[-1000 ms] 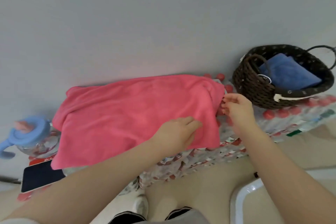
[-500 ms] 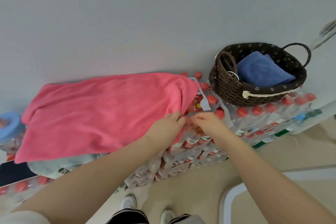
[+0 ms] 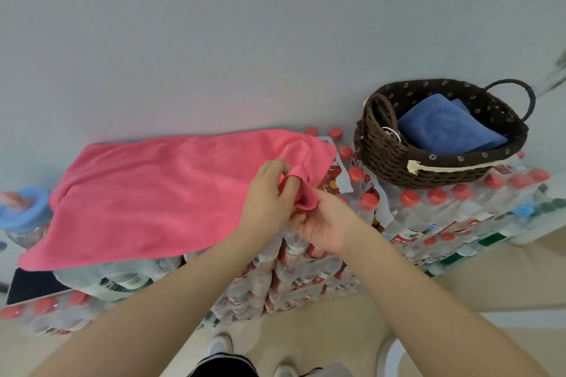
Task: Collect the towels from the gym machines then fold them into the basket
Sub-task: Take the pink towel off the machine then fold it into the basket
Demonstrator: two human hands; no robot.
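Note:
A pink towel point(image 3: 159, 193) lies spread over stacked packs of bottled water point(image 3: 435, 217). At its near right corner my left hand point(image 3: 268, 202) pinches the fabric from above. My right hand point(image 3: 321, 223) holds the same corner from below, so the corner is bunched between both hands. To the right, a dark brown woven basket point(image 3: 389, 159) with two handles stands on the bottle packs. A folded blue towel point(image 3: 444, 128) lies inside it.
A plain grey wall runs close behind the bottle packs. A large water jug with a blue cap point(image 3: 23, 208) stands at the far left, and a dark phone point(image 3: 33, 285) lies below the towel's left end. My shoes point(image 3: 219, 346) stand on the beige floor.
My hands have come together at the towel's near right corner and lifted it into a bunch. The view has shifted, bringing the basket nearer the middle.

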